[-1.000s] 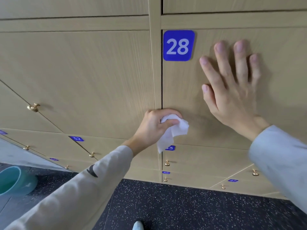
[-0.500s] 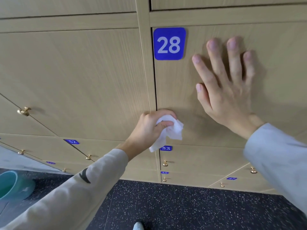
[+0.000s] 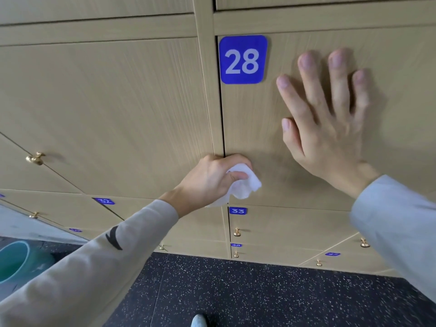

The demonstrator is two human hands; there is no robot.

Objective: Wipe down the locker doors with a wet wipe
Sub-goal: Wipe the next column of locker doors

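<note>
A wall of pale wood-grain lockers fills the view. The door marked with a blue 28 plate (image 3: 243, 59) is locker door 28 (image 3: 264, 128), right of centre. My left hand (image 3: 210, 179) is closed around a crumpled white wet wipe (image 3: 243, 187) and presses it against the lower left corner of that door, at the vertical gap beside it. My right hand (image 3: 325, 123) lies flat on the same door with fingers spread upward, holding nothing.
The neighbouring door (image 3: 106, 109) on the left has a brass knob (image 3: 35, 158). Below are lockers 32 (image 3: 104, 201) and 33 (image 3: 237, 211) with small brass knobs. A teal bin (image 3: 16, 260) stands at lower left on the dark speckled floor (image 3: 236, 293).
My left hand with the wipe has stayed low on door 28, shifting slightly toward the gap at its left edge. The right hand remains flat on the door.
</note>
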